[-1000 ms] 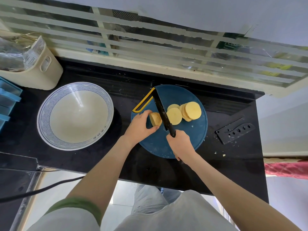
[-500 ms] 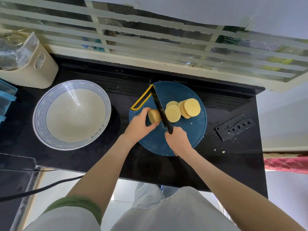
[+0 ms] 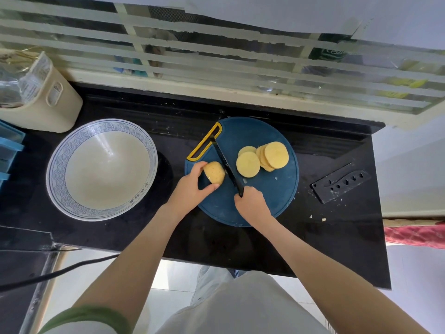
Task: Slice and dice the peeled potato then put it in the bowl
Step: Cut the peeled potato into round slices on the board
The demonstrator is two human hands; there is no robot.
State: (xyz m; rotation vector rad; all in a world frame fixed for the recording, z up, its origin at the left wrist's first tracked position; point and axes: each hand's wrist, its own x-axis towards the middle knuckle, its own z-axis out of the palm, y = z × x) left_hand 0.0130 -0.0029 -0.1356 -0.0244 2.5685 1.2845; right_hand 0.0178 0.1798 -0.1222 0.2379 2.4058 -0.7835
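The remaining chunk of peeled potato (image 3: 214,175) sits on the left part of a round blue cutting board (image 3: 272,196). The left hand (image 3: 191,190) pinches it, with the thumb under its near end and the fingers curled over its far side. Just to the right of that grip, the black knife (image 3: 226,163) lies with its blade against the chunk's cut face. Its tip points away from the person, toward the board's yellow handle loop (image 3: 204,143). The right hand (image 3: 251,203) is wrapped closed around the knife handle, nearer the person than the potato.

Right of the blade lie the cut slices (image 3: 248,164): two flat rounds, and beyond them a leaning stack. Left of the holding hand, off the board, a wide white bowl (image 3: 101,168) with a blue patterned rim stands on the black counter (image 3: 228,244). Far right of the knife hand lies a black blade sheath (image 3: 340,183) with holes. A beige container (image 3: 45,109) stands behind the bowl.
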